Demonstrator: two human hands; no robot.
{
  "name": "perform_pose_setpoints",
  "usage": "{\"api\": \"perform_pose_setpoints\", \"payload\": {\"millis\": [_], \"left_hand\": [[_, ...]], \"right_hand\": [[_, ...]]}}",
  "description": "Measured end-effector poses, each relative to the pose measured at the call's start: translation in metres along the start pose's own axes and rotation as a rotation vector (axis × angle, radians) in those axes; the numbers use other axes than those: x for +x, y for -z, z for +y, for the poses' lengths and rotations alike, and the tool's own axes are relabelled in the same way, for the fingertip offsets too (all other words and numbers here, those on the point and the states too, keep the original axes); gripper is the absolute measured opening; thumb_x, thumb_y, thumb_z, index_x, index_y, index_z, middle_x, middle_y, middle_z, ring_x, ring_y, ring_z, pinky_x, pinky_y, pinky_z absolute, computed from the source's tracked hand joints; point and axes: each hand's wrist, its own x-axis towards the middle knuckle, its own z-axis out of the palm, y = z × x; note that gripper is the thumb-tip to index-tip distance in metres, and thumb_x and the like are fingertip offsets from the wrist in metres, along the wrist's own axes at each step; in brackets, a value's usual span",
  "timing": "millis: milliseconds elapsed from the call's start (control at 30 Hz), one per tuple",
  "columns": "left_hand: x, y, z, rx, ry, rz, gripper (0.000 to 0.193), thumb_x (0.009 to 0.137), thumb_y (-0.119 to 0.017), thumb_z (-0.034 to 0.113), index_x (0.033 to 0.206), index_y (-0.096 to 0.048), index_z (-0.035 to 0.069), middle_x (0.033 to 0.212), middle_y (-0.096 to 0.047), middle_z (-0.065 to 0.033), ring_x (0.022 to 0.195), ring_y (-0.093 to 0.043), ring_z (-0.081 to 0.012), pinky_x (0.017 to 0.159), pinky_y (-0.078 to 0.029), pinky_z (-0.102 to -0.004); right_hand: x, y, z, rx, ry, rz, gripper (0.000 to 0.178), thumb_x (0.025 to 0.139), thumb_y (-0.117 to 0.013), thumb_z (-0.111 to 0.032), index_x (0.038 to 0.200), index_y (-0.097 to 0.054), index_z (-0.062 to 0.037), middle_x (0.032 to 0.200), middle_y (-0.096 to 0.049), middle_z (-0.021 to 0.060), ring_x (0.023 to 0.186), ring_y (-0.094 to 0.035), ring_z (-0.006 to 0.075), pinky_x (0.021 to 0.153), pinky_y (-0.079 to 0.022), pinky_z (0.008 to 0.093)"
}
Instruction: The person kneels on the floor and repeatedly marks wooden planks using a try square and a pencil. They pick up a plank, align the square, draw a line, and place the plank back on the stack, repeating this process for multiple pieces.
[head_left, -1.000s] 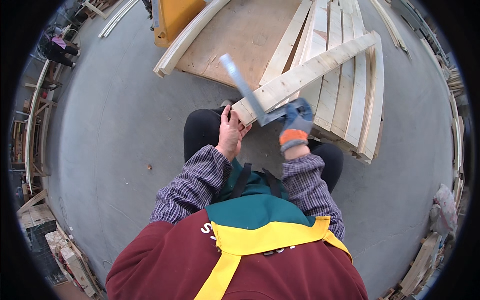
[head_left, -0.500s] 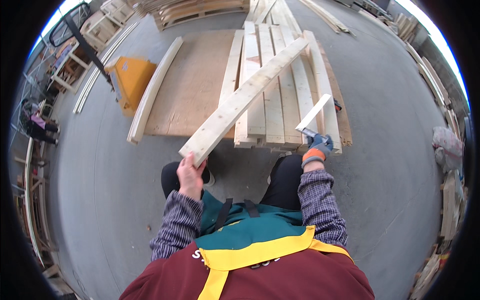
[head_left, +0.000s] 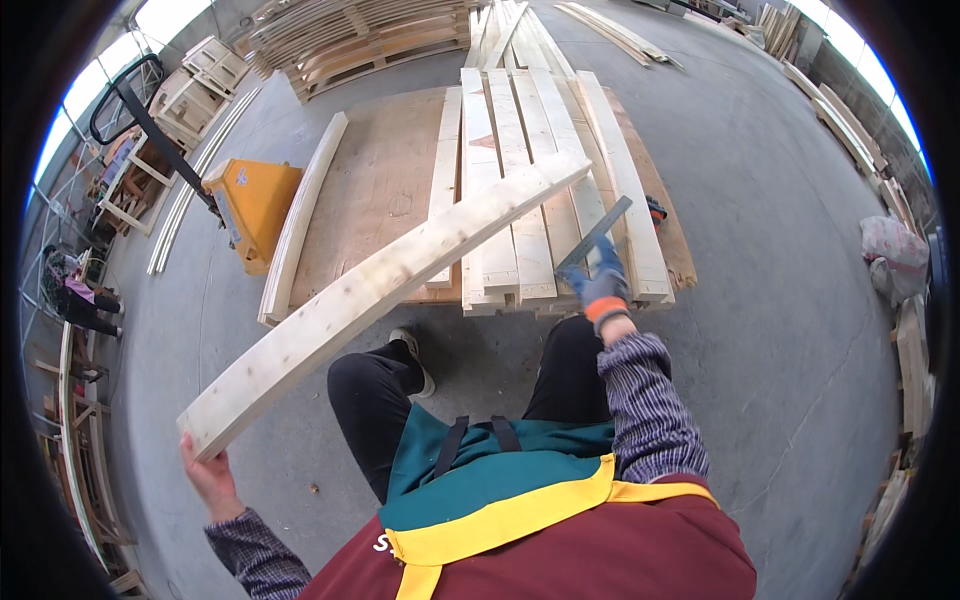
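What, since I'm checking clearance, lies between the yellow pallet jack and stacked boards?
Between the pallet jack and stacked boards, the head view shows pale timber, then bare plywood.

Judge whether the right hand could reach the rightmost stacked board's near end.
Probably yes: the gloved right hand looks close to that board, its near end unobstructed, though the held metal square may hinder gripping.
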Motion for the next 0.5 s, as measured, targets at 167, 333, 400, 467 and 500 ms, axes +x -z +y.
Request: {"api": "perform_pose_setpoints", "payload": {"millis": [167,333,400,467,500], "left_hand": [[-0.033,0.057,0.033,-0.032,-0.080,0.102,0.044,0.092,-0.057,0.037,0.124,-0.053,0.006,0.115,-0.063,-0.0058,0.103,-0.061,-0.0164,0.083,-0.049,-0.0302],[-0.061,0.104,0.041,0.000,-0.240,-0.111,0.047,0.096,-0.051,0.036,0.127,-0.051,0.000,0.121,-0.061,-0.0104,0.107,-0.061,-0.0184,0.087,-0.050,-0.0323],[-0.059,0.112,0.060,-0.014,-0.306,-0.083,0.048,0.097,-0.051,0.036,0.130,-0.051,0.000,0.125,-0.060,-0.0111,0.112,-0.060,-0.0198,0.091,-0.049,-0.0339],[-0.051,0.100,0.095,-0.077,-0.433,-0.073,0.049,0.098,-0.051,0.035,0.132,-0.050,0.000,0.130,-0.058,-0.0119,0.116,-0.058,-0.0216,0.097,-0.047,-0.0360],[-0.049,0.090,0.127,-0.140,-0.484,0.062,0.050,0.098,-0.052,0.035,0.134,-0.049,0.000,0.132,-0.056,-0.0123,0.119,-0.056,-0.0228,0.100,-0.046,-0.0374]], "right_hand": [[0.027,-0.046,-0.100,-0.628,0.707,-0.398,0.092,0.072,-0.077,-0.025,0.149,-0.026,-0.0148,0.149,-0.037,0.0128,0.141,-0.031,0.0316,0.115,-0.025,0.0483],[0.054,-0.070,-0.157,-0.649,0.830,-0.740,0.086,0.071,-0.077,-0.027,0.145,-0.035,-0.0176,0.135,-0.052,0.0107,0.126,-0.048,0.0302,0.111,-0.030,0.0451],[0.056,-0.065,-0.162,-0.655,0.893,-0.716,0.085,0.066,-0.080,-0.031,0.140,-0.041,-0.0176,0.125,-0.057,0.0110,0.116,-0.054,0.0302,0.105,-0.034,0.0416],[0.054,-0.061,-0.167,-0.485,0.967,-0.570,0.082,0.065,-0.081,-0.033,0.136,-0.043,-0.0170,0.119,-0.057,0.0116,0.111,-0.055,0.0311,0.104,-0.034,0.0421],[0.050,-0.058,-0.169,-0.415,0.970,-0.524,0.081,0.064,-0.081,-0.034,0.135,-0.044,-0.0168,0.116,-0.058,0.0119,0.108,-0.055,0.0316,0.104,-0.034,0.0423]]}}
